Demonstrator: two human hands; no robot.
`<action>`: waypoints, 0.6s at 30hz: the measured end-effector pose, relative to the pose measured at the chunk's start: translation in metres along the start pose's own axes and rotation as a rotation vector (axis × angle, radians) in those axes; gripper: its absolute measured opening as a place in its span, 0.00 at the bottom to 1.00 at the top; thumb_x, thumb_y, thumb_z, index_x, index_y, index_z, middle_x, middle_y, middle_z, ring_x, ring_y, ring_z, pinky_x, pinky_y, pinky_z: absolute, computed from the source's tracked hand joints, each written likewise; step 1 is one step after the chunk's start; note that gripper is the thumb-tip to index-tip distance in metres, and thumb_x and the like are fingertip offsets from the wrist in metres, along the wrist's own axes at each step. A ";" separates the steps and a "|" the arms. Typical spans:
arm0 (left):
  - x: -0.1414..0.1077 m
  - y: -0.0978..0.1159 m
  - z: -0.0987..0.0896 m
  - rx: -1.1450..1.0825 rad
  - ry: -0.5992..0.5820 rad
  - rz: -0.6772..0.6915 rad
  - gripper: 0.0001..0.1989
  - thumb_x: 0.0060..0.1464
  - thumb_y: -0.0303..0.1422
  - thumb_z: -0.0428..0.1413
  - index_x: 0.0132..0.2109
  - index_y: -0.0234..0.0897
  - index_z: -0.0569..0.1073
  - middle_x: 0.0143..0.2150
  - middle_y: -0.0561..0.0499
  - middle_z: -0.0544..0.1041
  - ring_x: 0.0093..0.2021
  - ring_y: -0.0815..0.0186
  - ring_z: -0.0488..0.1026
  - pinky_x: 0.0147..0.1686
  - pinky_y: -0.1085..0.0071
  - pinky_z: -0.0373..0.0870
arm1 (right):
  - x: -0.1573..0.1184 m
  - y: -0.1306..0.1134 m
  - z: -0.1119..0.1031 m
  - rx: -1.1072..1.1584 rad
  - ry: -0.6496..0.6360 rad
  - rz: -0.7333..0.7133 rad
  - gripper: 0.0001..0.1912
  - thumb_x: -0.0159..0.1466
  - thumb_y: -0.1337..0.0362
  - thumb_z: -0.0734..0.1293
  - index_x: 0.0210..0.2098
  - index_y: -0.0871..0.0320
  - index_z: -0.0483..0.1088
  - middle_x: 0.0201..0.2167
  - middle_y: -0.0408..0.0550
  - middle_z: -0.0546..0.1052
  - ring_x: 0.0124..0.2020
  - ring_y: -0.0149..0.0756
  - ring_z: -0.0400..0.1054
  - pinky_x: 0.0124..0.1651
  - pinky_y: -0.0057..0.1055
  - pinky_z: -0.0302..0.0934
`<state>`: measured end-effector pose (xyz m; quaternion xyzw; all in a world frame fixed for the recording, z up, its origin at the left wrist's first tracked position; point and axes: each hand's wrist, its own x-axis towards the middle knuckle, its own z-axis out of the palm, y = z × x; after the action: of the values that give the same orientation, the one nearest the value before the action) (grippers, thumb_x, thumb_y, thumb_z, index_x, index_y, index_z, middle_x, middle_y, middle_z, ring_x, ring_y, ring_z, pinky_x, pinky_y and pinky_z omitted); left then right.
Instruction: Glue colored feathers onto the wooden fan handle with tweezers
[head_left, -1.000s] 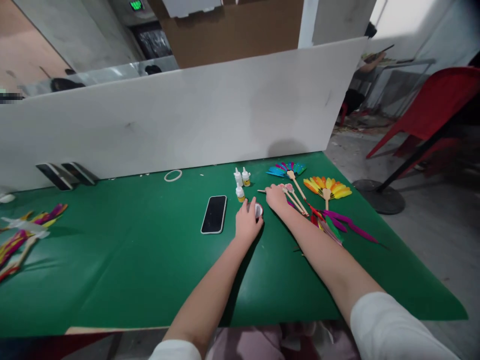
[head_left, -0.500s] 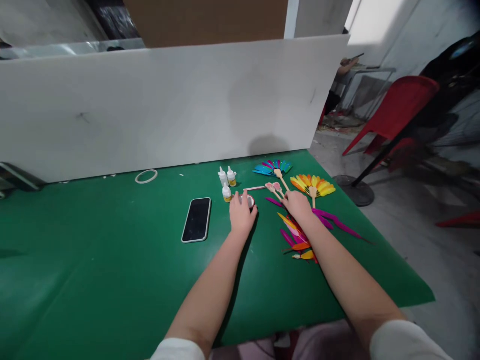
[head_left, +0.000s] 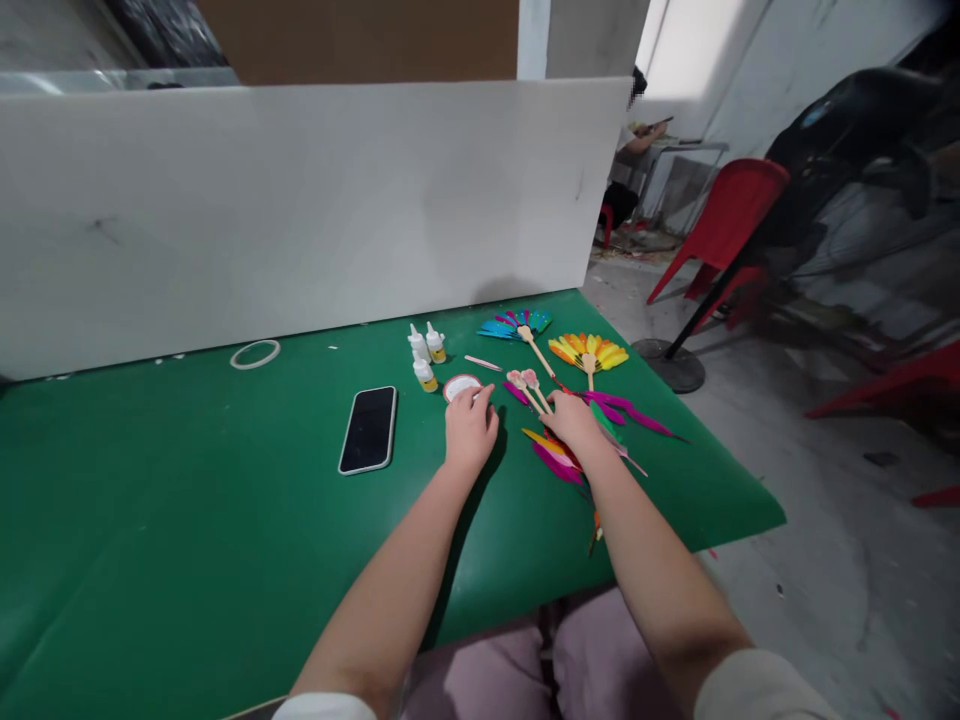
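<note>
My right hand is closed around the lower ends of two wooden sticks with pinkish, rounded tops. Under and around that wrist lie loose feathers in magenta, orange and yellow, partly hidden by the arm. My left hand rests with fingers loosely apart at the near edge of a white round disc with a red rim, holding nothing. Behind the disc lies a thin pink stick. Beyond my right hand are a blue feather fan and a yellow-orange feather fan, both with wooden handles.
Three small white glue bottles stand left of the disc. A phone and a white ring lie on the green table. A white board borders its back. On the right are a red chair and another person.
The camera view has shifted right. My left hand has drawn back off the disc. My right hand has moved a little nearer with the sticks, and a green feather now shows beside it.
</note>
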<state>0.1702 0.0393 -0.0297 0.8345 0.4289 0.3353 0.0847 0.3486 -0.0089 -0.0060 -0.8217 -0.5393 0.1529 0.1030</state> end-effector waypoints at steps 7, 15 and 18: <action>-0.002 0.012 0.007 -0.118 -0.117 0.006 0.16 0.54 0.28 0.49 0.48 0.37 0.74 0.46 0.43 0.75 0.53 0.55 0.66 0.55 0.54 0.61 | -0.008 0.012 0.001 0.185 -0.024 0.050 0.09 0.53 0.65 0.66 0.35 0.59 0.70 0.33 0.52 0.77 0.35 0.39 0.72 0.31 0.28 0.57; 0.001 0.015 0.012 -0.492 -0.096 -0.261 0.15 0.54 0.35 0.54 0.47 0.36 0.74 0.44 0.43 0.77 0.50 0.57 0.70 0.56 0.54 0.60 | 0.001 0.028 0.003 0.563 -0.053 0.045 0.10 0.55 0.66 0.65 0.36 0.56 0.63 0.26 0.42 0.74 0.23 0.30 0.68 0.26 0.26 0.58; 0.016 0.020 0.016 -0.713 -0.051 -0.442 0.23 0.56 0.41 0.51 0.54 0.31 0.69 0.41 0.41 0.77 0.45 0.59 0.74 0.49 0.57 0.68 | -0.001 0.025 -0.001 0.745 -0.086 -0.044 0.12 0.56 0.60 0.64 0.39 0.55 0.60 0.25 0.38 0.72 0.20 0.28 0.66 0.23 0.24 0.58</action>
<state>0.1996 0.0415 -0.0253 0.6490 0.4525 0.4155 0.4487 0.3701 -0.0196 -0.0135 -0.7088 -0.4682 0.3709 0.3753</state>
